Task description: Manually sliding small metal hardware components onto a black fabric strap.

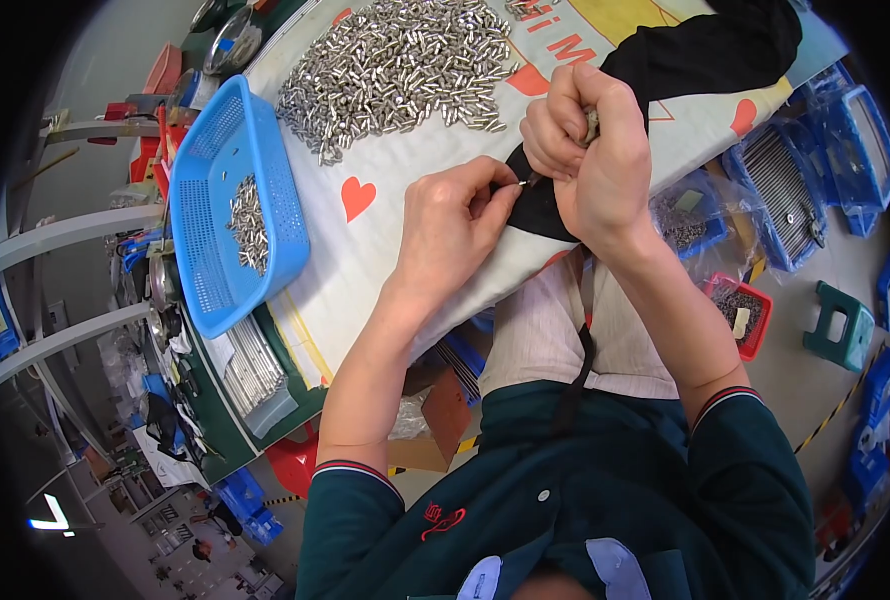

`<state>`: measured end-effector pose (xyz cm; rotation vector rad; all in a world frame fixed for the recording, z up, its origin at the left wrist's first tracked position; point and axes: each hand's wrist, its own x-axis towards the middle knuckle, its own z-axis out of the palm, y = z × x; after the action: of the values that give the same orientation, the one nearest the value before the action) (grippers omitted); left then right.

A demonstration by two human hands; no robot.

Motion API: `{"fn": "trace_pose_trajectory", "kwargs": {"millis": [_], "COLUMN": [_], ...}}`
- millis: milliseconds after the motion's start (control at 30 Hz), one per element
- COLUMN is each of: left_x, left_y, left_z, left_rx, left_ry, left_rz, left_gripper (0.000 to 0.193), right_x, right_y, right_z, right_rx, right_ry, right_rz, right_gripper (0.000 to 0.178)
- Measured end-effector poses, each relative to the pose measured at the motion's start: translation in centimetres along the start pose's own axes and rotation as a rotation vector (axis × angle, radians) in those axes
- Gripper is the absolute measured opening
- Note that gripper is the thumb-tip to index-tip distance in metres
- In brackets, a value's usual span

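Note:
My left hand (pixel 455 215) pinches a tiny silvery metal pin (pixel 522 184) between thumb and fingertips. Close beside it, my right hand (pixel 605 160) is closed in a fist round a slim tool (pixel 592 126). Only a brownish-green bit of that tool shows at the top of the fist, and a dark narrow end points at the pin; the rest is hidden by the fingers. Under both hands lies a black cloth (pixel 543 212) at the near edge of the table. Beyond them spreads a large heap of small silvery metal pins (pixel 405 75).
A blue plastic basket (pixel 283 190) with some metal pins (pixel 249 228) stands left on the patterned tablecloth (pixel 315 260). Metal rods (pixel 255 365) lie beside it. On the right are blue trays (pixel 780 195), a red bin (pixel 758 318) and a green stool (pixel 838 327).

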<state>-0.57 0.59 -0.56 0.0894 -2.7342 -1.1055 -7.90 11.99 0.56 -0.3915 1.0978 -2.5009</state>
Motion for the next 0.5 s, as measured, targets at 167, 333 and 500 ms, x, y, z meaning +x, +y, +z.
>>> {"fn": "trace_pose_trajectory", "kwargs": {"millis": [167, 333, 500], "left_x": [-0.06, -0.02, -0.07], "left_y": [-0.09, -0.11, -0.21], "left_z": [0.11, 0.11, 0.08], "left_rx": [-0.003, -0.014, -0.017], "left_ry": [0.001, 0.006, 0.005], "left_rz": [-0.023, -0.017, -0.014], "left_gripper": [0.007, 0.006, 0.006], "right_x": [0.05, 0.06, 0.06], "right_y": [0.07, -0.04, -0.19], "right_z": [-0.11, 0.00, 0.01], "right_rx": [0.083, 0.089, 0.008], "right_ry": [0.008, 0.012, 0.003], "right_rz": [-0.014, -0.013, 0.017], "right_gripper": [0.031, 0.031, 0.031]}}
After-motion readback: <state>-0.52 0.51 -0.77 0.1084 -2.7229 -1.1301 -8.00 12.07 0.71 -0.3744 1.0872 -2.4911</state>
